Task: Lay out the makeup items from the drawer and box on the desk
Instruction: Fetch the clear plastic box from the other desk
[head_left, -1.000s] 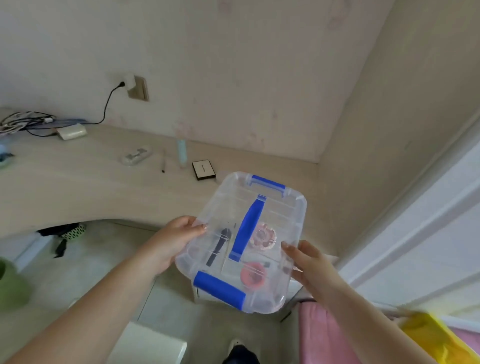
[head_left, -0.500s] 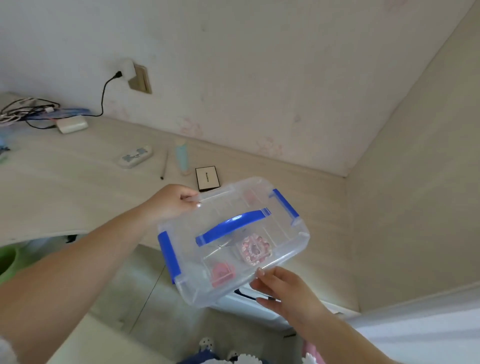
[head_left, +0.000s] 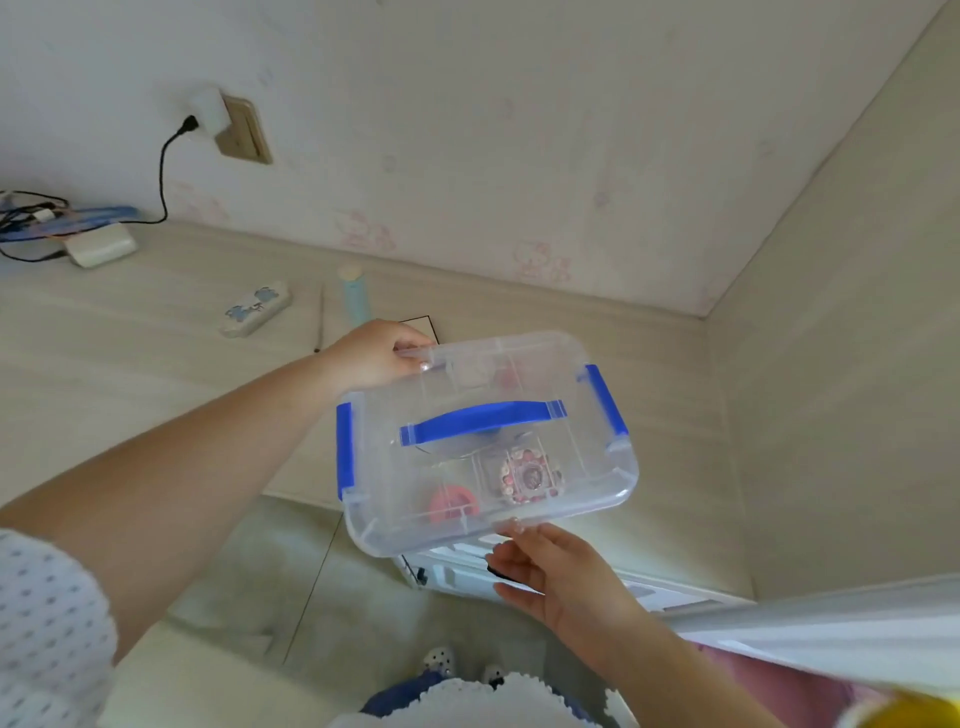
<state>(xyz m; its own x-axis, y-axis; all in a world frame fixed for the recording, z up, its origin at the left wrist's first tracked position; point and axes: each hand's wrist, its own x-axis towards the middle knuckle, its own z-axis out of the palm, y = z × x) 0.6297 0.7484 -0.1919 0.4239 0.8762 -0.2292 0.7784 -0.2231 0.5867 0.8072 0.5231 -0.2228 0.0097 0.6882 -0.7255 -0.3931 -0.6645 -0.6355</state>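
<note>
Basically both hands carry the clear box level over the desk edge w/ lid latched, left hand pinching the rim at 10 o'clock, right hand spread, prob. propping it at 6, so contents stay put.

The person's left arm is bare up to a short white sleeve dotted with small grey-blue spots. The right forearm is bare too. Low in the view hangs a white scalloped hem over blue cloth, and two pale perforated shoes show below.
</note>
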